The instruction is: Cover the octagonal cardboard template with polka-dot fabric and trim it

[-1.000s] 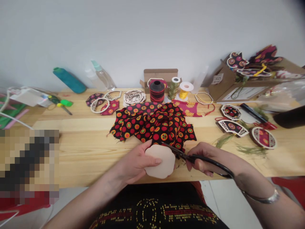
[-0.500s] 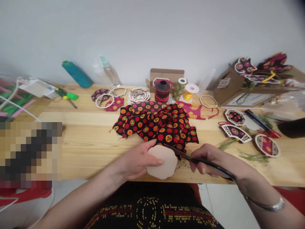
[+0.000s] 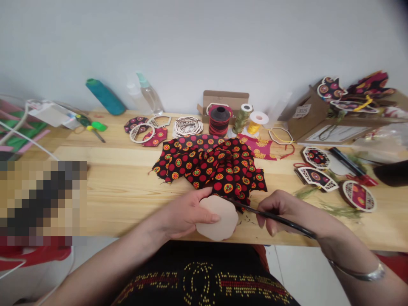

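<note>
Near the table's front edge, my left hand [image 3: 188, 214] is closed on a pale template with a wavy outline [image 3: 219, 225], thumb flat on top. My right hand [image 3: 280, 212] is wrapped round black-handled scissors [image 3: 283, 220]. Their blades point left, along the template's upper right edge, where they meet the fabric. The black fabric with red dots and flowers [image 3: 219, 168] lies crumpled just beyond both hands. Whether any fabric lies under the template is hidden. Small dark scraps [image 3: 248, 219] are scattered to the right of the template.
Thread spools [image 3: 219, 121], cut frames [image 3: 188, 126] and a small cardboard box [image 3: 226, 97] line the back. Finished ornaments [image 3: 358, 195] and a marker [image 3: 349, 161] lie at right, before a large box [image 3: 338, 127]. A screwdriver [image 3: 95, 131] lies at left.
The scissors' blades have closed together at the template's upper right edge. My left hand keeps its hold on the template. The whole view has shifted slightly.
</note>
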`<state>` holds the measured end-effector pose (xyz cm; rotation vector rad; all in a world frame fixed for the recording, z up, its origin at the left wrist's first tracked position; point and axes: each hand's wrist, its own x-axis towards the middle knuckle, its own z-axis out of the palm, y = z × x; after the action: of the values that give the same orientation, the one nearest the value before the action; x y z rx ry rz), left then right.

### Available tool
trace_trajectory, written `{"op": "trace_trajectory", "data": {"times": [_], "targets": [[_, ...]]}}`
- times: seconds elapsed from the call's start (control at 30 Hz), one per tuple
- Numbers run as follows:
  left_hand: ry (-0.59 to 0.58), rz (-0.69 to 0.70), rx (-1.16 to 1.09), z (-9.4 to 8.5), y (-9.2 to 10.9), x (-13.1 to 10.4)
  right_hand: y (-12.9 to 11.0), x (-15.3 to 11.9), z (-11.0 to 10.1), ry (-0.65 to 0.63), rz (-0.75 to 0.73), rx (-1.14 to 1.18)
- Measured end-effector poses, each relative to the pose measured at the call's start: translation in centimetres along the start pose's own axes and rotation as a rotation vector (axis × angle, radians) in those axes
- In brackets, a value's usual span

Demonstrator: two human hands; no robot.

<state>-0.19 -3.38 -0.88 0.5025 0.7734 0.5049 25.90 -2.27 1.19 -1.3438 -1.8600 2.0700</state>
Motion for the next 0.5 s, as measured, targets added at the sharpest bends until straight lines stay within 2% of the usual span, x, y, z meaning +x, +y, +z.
{"op": "trace_trajectory", "data": {"times": [0.33,0.5], "targets": [[-0.026,-0.002,-0.002,-0.04,0.00,0.03,0.26,0.06,-0.04,-0.056,-0.145,-0.095],[-0.041,-0.015,-0.002,0.09,-0.06,0.01,-0.07,0.10,0.12,-0.065,-0.172,-0.112]]}}
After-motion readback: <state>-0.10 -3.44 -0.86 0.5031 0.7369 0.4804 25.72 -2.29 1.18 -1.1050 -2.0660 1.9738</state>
